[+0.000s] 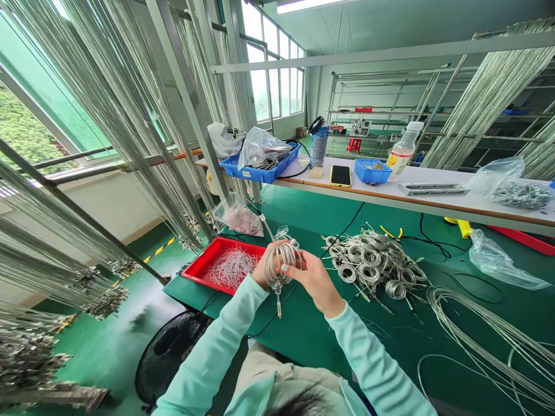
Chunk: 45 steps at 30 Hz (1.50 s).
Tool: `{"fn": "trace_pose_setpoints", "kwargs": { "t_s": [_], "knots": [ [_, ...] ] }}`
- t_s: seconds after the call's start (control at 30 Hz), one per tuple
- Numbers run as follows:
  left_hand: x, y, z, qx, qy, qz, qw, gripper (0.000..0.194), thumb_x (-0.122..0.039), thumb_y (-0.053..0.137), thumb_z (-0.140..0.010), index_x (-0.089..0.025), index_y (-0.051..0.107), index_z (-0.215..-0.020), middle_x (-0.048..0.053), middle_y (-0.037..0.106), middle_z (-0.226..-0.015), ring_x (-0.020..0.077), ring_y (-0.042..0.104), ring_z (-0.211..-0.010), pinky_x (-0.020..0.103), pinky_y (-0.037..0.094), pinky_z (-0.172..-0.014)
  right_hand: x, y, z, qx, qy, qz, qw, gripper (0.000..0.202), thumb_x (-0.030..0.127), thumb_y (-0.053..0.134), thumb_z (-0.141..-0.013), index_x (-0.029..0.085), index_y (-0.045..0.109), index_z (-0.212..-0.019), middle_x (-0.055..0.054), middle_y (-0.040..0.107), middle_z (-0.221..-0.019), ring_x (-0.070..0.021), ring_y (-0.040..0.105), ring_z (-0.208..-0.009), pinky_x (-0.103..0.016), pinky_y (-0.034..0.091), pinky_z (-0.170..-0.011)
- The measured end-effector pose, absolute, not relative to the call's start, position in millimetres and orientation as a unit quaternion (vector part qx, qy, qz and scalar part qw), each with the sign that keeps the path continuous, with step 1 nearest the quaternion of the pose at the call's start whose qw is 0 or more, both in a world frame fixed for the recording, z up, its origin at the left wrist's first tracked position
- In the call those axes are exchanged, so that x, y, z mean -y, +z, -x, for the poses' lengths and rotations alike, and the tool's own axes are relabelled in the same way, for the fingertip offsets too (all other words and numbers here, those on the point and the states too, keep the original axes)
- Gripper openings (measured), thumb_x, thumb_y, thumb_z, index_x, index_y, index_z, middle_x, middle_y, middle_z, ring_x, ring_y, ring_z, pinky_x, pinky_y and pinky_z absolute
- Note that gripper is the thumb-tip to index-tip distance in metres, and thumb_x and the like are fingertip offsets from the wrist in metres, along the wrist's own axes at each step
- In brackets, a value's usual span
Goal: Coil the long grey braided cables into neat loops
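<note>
A coil of clear-sheathed cable is wound round the fingers of my left hand, above the green table. My right hand pinches at the coil's right side, thumb across its front. A cable end with a connector hangs below the coil. Left of my hands, a red tray holds thin white strips. To the right lies a pile of coiled cables. Long loose cables spread over the table's right side.
Behind, a raised shelf bears a blue tray, phone, small blue basket, bottle and bagged metal parts. A clear tub stands behind the red tray. A black fan is below left.
</note>
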<state>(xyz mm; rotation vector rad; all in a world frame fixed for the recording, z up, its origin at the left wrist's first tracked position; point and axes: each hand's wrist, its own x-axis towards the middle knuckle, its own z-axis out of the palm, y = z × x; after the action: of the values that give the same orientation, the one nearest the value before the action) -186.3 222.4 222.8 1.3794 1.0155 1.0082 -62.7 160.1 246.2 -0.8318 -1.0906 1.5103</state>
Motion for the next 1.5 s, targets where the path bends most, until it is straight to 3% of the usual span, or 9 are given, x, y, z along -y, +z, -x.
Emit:
{"fn": "trace_pose_setpoints", "kwargs": {
  "t_s": [0.2, 0.43, 0.57, 0.7, 0.83, 1.0, 1.23, 1.33, 1.5],
  "knots": [
    [-214.7, 233.3, 184.3, -0.428, 0.473, -0.558, 0.531, 0.031, -0.033, 0.074, -0.069, -0.016, 0.057, -0.089, -0.001, 0.060, -0.074, 0.0117, 0.054, -0.061, 0.023, 0.045, -0.055, -154.8, 242.8, 73.8, 0.515, 0.549, 0.406, 0.518, 0.056, 0.028, 0.087, -0.052, 0.016, 0.061, -0.100, -0.006, 0.070, -0.097, -0.0225, 0.065, -0.090, -0.033, 0.053, -0.080],
    [-211.3, 252.0, 176.4, -0.403, 0.418, -0.539, 0.611, 0.040, -0.036, 0.078, -0.062, -0.015, 0.046, -0.053, -0.007, 0.039, -0.043, 0.0043, 0.033, -0.037, 0.019, 0.023, -0.035, -155.0, 238.5, 72.8, 0.490, 0.555, 0.390, 0.548, 0.027, 0.038, 0.071, -0.074, 0.013, 0.067, -0.085, -0.003, 0.068, -0.070, -0.0171, 0.062, -0.066, -0.028, 0.049, -0.065],
    [-212.4, 248.4, 178.2, -0.399, 0.398, -0.484, 0.669, 0.026, -0.030, 0.077, -0.068, -0.011, 0.060, -0.074, -0.003, 0.053, -0.052, 0.0070, 0.046, -0.041, 0.018, 0.034, -0.039, -156.9, 244.8, 64.3, 0.490, 0.581, 0.380, 0.527, 0.039, 0.047, 0.075, -0.070, 0.012, 0.068, -0.085, -0.006, 0.069, -0.072, -0.0180, 0.062, -0.069, -0.029, 0.050, -0.068],
    [-215.7, 245.6, 187.0, -0.384, 0.424, -0.414, 0.708, 0.025, -0.027, 0.067, -0.080, -0.011, 0.060, -0.098, 0.001, 0.062, -0.070, 0.0105, 0.057, -0.055, 0.022, 0.046, -0.049, -159.1, 238.8, 52.8, 0.470, 0.567, 0.411, 0.538, 0.057, 0.065, 0.060, -0.078, 0.014, 0.064, -0.104, -0.010, 0.067, -0.102, -0.0201, 0.063, -0.085, -0.031, 0.051, -0.074],
    [-218.6, 247.9, 198.3, -0.352, 0.460, -0.361, 0.731, 0.021, -0.024, 0.053, -0.091, -0.012, 0.060, -0.108, -0.005, 0.048, -0.058, 0.0065, 0.045, -0.047, 0.018, 0.041, -0.047, -154.2, 215.0, 51.9, 0.473, 0.575, 0.443, 0.499, 0.060, 0.071, 0.050, -0.081, 0.018, 0.063, -0.105, -0.009, 0.067, -0.100, -0.0223, 0.062, -0.095, -0.032, 0.050, -0.079],
    [-220.1, 249.7, 202.6, -0.317, 0.480, -0.329, 0.749, 0.023, -0.020, 0.047, -0.092, -0.012, 0.062, -0.107, -0.010, 0.022, -0.049, 0.0048, 0.024, -0.039, 0.013, 0.027, -0.039, -142.3, 198.1, 66.5, 0.496, 0.657, 0.400, 0.403, 0.059, 0.071, 0.063, -0.070, 0.017, 0.063, -0.093, -0.003, 0.065, -0.075, -0.0179, 0.064, -0.069, -0.030, 0.050, -0.065],
    [-218.0, 246.1, 204.2, -0.316, 0.481, -0.338, 0.745, 0.027, -0.019, 0.039, -0.093, -0.016, 0.062, -0.106, -0.009, 0.017, -0.048, 0.0067, 0.016, -0.038, 0.015, 0.024, -0.037, -134.6, 199.2, 68.9, 0.503, 0.670, 0.392, 0.381, 0.058, 0.070, 0.059, -0.073, 0.014, 0.062, -0.086, 0.002, 0.053, -0.065, -0.0077, 0.048, -0.048, -0.023, 0.042, -0.050],
    [-215.3, 245.9, 207.3, -0.320, 0.454, -0.363, 0.748, 0.024, -0.020, 0.039, -0.093, -0.019, 0.061, -0.102, -0.009, 0.017, -0.044, 0.0071, 0.017, -0.035, 0.017, 0.023, -0.035, -137.1, 197.2, 65.1, 0.517, 0.649, 0.402, 0.386, 0.060, 0.070, 0.063, -0.070, 0.013, 0.065, -0.089, -0.003, 0.060, -0.070, -0.0133, 0.056, -0.058, -0.028, 0.047, -0.058],
    [-205.0, 246.6, 207.4, -0.336, 0.275, -0.418, 0.798, 0.018, -0.029, 0.050, -0.092, -0.016, 0.057, -0.081, -0.011, 0.028, -0.040, 0.0054, 0.024, -0.030, 0.018, 0.027, -0.034, -155.1, 216.7, 47.9, 0.512, 0.540, 0.454, 0.490, 0.062, 0.068, 0.052, -0.080, 0.017, 0.061, -0.114, -0.011, 0.062, -0.114, -0.0224, 0.058, -0.103, -0.033, 0.046, -0.087]
  ]
}}
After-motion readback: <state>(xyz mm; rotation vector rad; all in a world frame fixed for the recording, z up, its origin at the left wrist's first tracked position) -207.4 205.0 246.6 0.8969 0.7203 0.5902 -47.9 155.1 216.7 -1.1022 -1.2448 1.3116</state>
